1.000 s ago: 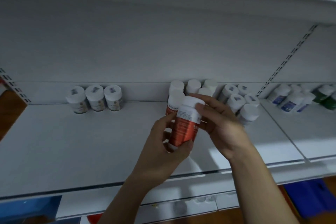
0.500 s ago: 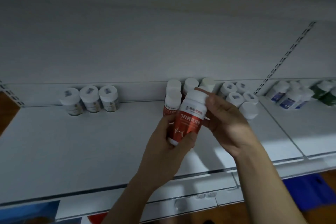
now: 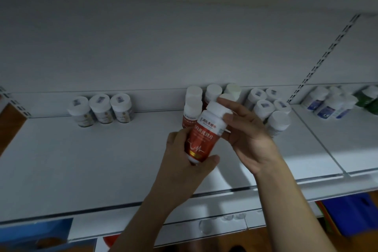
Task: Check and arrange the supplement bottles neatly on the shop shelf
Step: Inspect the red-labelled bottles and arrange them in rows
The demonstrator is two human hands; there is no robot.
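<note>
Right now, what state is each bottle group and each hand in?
held red bottle, off the shelf, tilted, capped.
left hand, grips its lower end.
right hand, grips its cap end.
three bottles at left, upright, in a row.
red bottles behind, upright, capped.
white-capped cluster, upright, bunched.
blue-label bottles, upright, blurred.

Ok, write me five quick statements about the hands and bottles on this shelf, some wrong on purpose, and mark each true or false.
1. The left hand and right hand both hold the red-labelled bottle, the right at its white cap. True.
2. That bottle stands upright on the shelf. False: it is lifted and tilted.
3. At the back left, three white-capped bottles stand in a row. True.
4. The held bottle is open. False: its cap is on.
5. The blue-labelled bottles stand at the far left. False: they are at the far right.
</note>
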